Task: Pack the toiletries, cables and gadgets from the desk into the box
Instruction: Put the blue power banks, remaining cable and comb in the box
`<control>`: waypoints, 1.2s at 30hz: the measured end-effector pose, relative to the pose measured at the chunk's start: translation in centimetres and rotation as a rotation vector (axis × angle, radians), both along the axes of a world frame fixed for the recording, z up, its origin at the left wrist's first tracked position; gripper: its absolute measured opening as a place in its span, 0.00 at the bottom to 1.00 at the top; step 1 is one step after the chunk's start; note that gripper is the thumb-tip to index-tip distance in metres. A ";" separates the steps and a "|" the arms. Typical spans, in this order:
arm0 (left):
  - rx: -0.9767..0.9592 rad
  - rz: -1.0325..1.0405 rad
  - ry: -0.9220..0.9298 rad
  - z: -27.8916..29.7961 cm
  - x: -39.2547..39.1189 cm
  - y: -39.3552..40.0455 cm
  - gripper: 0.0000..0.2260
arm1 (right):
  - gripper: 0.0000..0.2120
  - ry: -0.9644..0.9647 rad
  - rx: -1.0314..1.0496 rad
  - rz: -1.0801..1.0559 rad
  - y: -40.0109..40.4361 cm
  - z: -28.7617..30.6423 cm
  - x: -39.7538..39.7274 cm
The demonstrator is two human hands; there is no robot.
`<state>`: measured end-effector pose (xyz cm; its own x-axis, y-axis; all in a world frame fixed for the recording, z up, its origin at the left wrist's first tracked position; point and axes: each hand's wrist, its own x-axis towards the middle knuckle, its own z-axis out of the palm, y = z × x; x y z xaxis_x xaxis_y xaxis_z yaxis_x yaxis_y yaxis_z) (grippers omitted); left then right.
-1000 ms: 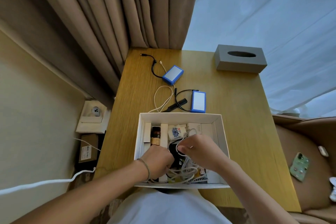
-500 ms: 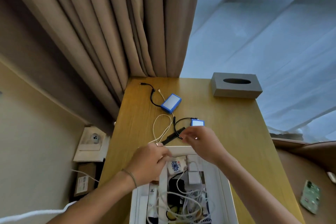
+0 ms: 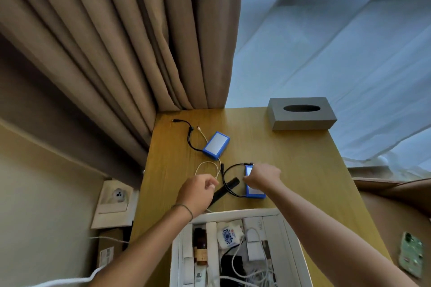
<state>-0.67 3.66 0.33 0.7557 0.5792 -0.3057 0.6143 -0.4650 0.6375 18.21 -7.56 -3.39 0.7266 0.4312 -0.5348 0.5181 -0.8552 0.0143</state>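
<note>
The white box [image 3: 233,213] sits at the desk's near edge, holding a dark bottle, a patterned pouch, white packets and coiled white cables. My left hand [image 3: 198,191] is curled just beyond the box's far left corner and pinches the white cable [image 3: 205,166] looped on the desk. Further right, my right hand [image 3: 262,177] grips the far end of the near blue gadget [image 3: 255,191], whose black cable [image 3: 227,178] curves to its left. A black flat stick [image 3: 225,190] lies between my hands. The far blue gadget [image 3: 216,145] with its black cable [image 3: 189,137] lies further back.
A grey tissue box [image 3: 302,114] stands at the desk's far right corner. Beige curtains hang behind the desk on the left, with sheer ones on the right. A phone [image 3: 411,256] lies on the brown seat to the right. A wall socket [image 3: 116,196] is at the left.
Both hands left the box and reached forward over the desk. The right hand went onto the near blue gadget and the left to the white cable. The camera tilted up.
</note>
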 end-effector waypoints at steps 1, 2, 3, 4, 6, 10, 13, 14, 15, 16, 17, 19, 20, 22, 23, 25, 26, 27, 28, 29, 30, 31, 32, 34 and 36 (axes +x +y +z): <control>-0.004 -0.003 0.011 -0.2 0.4 -0.1 0.09 | 0.23 -0.022 -0.018 0.015 0.2 -0.3 0.1; -0.004 -0.010 0.023 -0.4 0.7 -0.1 0.09 | 0.24 -0.046 -0.039 0.030 0.5 -0.5 0.2; 0.000 -0.017 0.034 -0.5 0.9 -0.1 0.09 | 0.26 -0.068 -0.067 0.045 0.6 -0.6 0.3; 0.004 -0.021 0.044 -0.6 1.1 0.0 0.09 | 0.27 -0.080 -0.098 0.055 0.6 -0.8 0.3; 0.010 -0.023 0.060 -0.7 1.6 0.3 0.09 | 0.28 -0.074 -0.140 0.059 0.5 -1.4 0.1; 0.021 -0.035 0.083 -0.9 2.5 1.0 0.09 | 0.24 -0.035 -0.058 -0.017 -0.1 -2.6 0.1; 0.003 -0.050 0.061 -1.1 3.2 1.0 0.10 | 0.25 0.033 0.069 -0.120 -0.6 -2.4 0.6; -0.006 -0.055 0.044 -1.2 3.4 1.0 0.10 | 0.25 0.061 0.113 -0.162 -0.7 -2.1 0.8; -0.014 -0.060 0.025 -1.2 3.6 0.9 0.10 | 0.25 0.079 0.157 -0.197 -0.8 -1.6 0.9; -0.021 -0.065 0.001 -1.1 3.9 0.7 0.10 | 0.24 0.086 0.202 -0.214 -1.0 -1.0 1.0; -0.029 -0.064 -0.028 -1.1 4.2 0.5 0.10 | 0.23 0.084 0.250 -0.209 -1.2 -0.4 1.0; -0.024 -0.034 -0.107 -0.7 4.8 0.2 0.10 | 0.20 0.080 0.367 -0.175 -1.8 1.1 0.7; -0.009 -0.004 -0.158 -0.4 5.1 0.2 0.10 | 0.20 0.090 0.439 -0.165 -2.2 1.9 0.4; 0.010 0.072 -0.258 0.5 5.7 0.5 0.09 | 0.20 0.124 0.576 -0.155 -3.3 3.6 -0.4; -0.001 0.106 -0.289 1.0 5.9 0.7 0.09 | 0.22 0.128 0.627 -0.139 -3.8 4.5 -0.8; -0.062 0.120 -0.288 2.2 6.0 1.2 0.09 | 0.24 0.126 0.696 -0.094 -4.9 6.6 -1.6; -0.105 0.092 -0.272 2.9 6.0 1.4 0.10 | 0.24 0.135 0.725 -0.070 -5.4 7.7 -2.1; -0.159 0.045 -0.254 3.5 5.8 1.4 0.12 | 0.25 0.153 0.749 -0.046 -5.9 8.6 -2.6; -0.229 -0.013 -0.241 4.2 5.3 1.4 0.14 | 0.26 0.169 0.768 -0.024 -6.5 9.5 -3.1; -0.318 -0.066 -0.234 4.7 4.8 1.1 0.16 | 0.26 0.180 0.785 -0.006 -7.1 10.2 -3.6; -0.423 -0.096 -0.225 5.2 4.1 0.7 0.19 | 0.26 0.189 0.803 0.009 -7.7 10.8 -4.0; -0.529 -0.101 -0.201 5.4 3.3 0.2 0.24 | 0.26 0.195 0.821 0.020 -8.4 11.3 -4.4; -0.620 -0.098 -0.156 5.5 2.5 -0.4 0.29 | 0.26 0.198 0.836 0.026 -8.9 11.7 -4.8; -0.702 -0.155 -0.025 5.5 0.6 -1.5 0.38 | 0.26 0.200 0.856 0.025 -9.9 12.1 -5.2; -0.701 -0.318 0.063 5.4 -1.2 -2.9 0.41 | 0.27 0.190 0.861 0.017 -10.6 12.1 -5.5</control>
